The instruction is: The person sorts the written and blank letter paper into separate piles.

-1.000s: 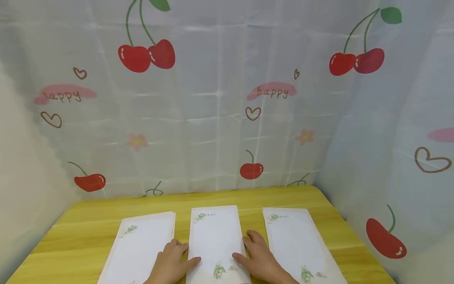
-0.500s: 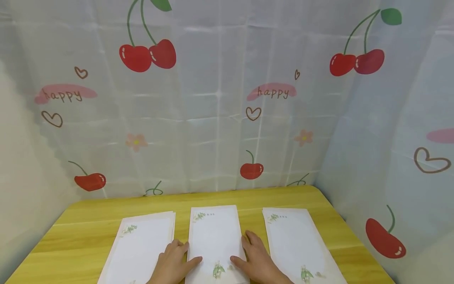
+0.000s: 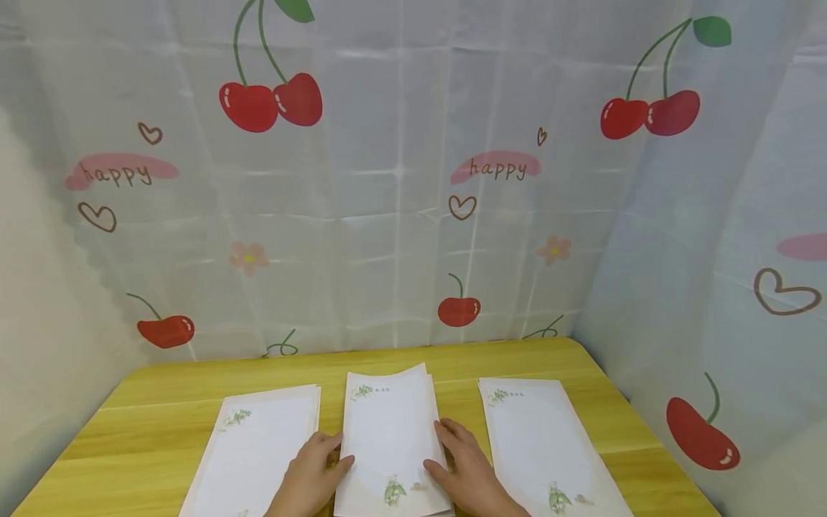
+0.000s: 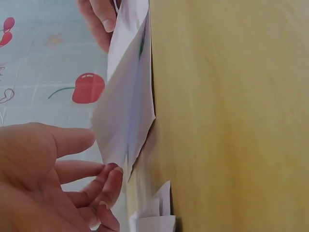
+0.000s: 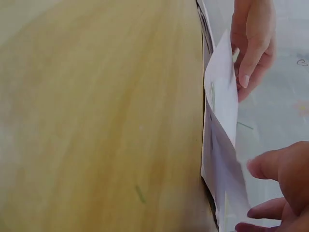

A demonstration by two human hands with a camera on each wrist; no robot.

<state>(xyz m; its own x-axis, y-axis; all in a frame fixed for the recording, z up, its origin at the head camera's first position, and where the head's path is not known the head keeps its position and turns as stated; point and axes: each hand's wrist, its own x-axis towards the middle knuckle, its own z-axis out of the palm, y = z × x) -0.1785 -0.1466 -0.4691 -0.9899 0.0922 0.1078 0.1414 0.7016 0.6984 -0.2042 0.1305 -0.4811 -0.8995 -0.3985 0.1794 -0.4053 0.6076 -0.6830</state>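
A white sheet of paper (image 3: 390,445) with small green floral prints is raised and bowed at the middle of the table, a little askew over the paper beneath it (image 3: 431,393). My left hand (image 3: 306,474) grips its left edge, thumb on top and fingers at the side. At its right edge my right hand (image 3: 470,470) holds it the same way. Seen from the left wrist, the sheet (image 4: 123,101) curves up beside the fingertips of the left hand (image 4: 53,179). In the right wrist view, the right hand (image 5: 287,181) is at the lifted edge.
Similar printed paper stacks lie on the left (image 3: 258,438) and right (image 3: 543,438) of the yellow wood-grain table (image 3: 148,409). A cherry-patterned curtain (image 3: 388,273) hangs behind the table's far edge.
The middle stack's top sheet has come up off the paper below, bowing and shifting slightly left, with lower paper showing at its right. Both hands moved slightly with it.
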